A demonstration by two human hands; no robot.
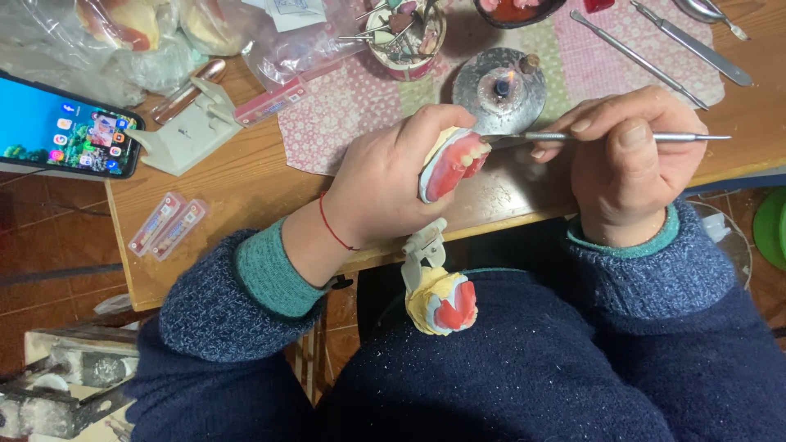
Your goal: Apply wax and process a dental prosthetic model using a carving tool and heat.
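Head view shows me my left hand (385, 184) clamped around a denture model (453, 162) at centre, teeth facing three o'clock. My right hand (626, 168), at three o'clock, pinches a thin metal tool (622, 137) whose tip touches the teeth. At twelve o'clock a small burner (499, 92) sits on the table (246, 188).

A wooden table (246, 188) fills twelve o'clock, with what looks like reddish tiled floor (49, 245) at nine o'clock.
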